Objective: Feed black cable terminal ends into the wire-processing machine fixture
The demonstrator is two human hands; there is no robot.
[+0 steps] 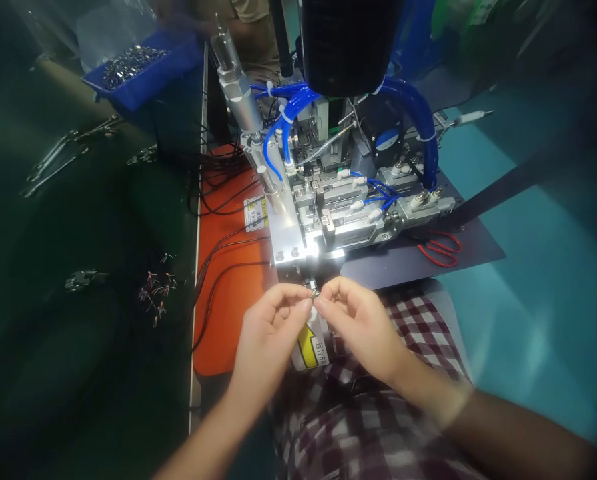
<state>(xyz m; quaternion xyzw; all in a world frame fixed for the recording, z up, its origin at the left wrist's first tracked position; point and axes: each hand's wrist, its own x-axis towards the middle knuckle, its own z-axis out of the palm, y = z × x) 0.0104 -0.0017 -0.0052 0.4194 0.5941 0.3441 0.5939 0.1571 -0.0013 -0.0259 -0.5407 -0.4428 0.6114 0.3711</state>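
Note:
My left hand [273, 327] and my right hand [355, 320] meet at the front of a metal machine [291, 230], each in a pinch. Between the fingertips is something small and thin, perhaps a wire or metal part; its kind is too small to make out. The fingertips are just in front of the machine's lit front end. Beneath them shows a white and yellow label [312, 350] with printed characters. Blue air hoses [295, 107] and small silver cylinders [361, 230] make up the machine behind my hands.
A blue bin [143, 90] of small metal parts stands at the back left. Several small parts with reddish ends [155, 290] lie on the dark green surface. Red-handled scissors [441, 250] rest at the right. Black cables [211, 267] cross the orange board [228, 313]. Another person [255, 40] is behind.

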